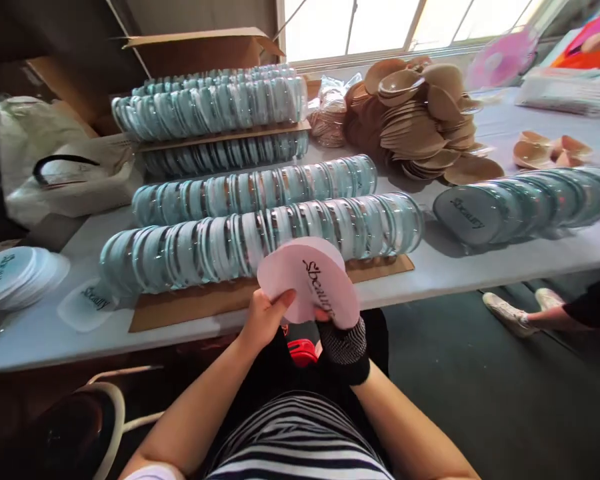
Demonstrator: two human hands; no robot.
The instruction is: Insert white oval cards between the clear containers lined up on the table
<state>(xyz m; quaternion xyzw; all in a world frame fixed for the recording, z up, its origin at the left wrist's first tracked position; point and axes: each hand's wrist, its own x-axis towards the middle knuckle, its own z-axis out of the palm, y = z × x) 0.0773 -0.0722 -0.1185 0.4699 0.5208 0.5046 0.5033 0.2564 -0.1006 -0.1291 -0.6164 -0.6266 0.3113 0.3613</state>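
Above my lap, at the table's front edge, I hold rounded pale-pink printed cards (333, 270) lettered "Sbeauty"; their outlines overlap, and how many there are I cannot tell. My bare left hand (266, 319) pinches the left lower edge, thumb on top. On the lower right, my right hand (345, 347), in a dark speckled fingerless glove, is closed on them, most of its fingers hidden. Just beyond lies a long row of clear, pale-blue-edged round cases (260, 243) on a cardboard sheet (180, 310).
A stack of printed cards (15, 277) and one loose card (87, 305) lie left. Further case rows (255, 190) stand behind. Beige cups (415, 127) are heaped at the back, with another case row (530, 203) right. A white basket (95, 183) stands left. Someone's shoes (507, 313) show at right.
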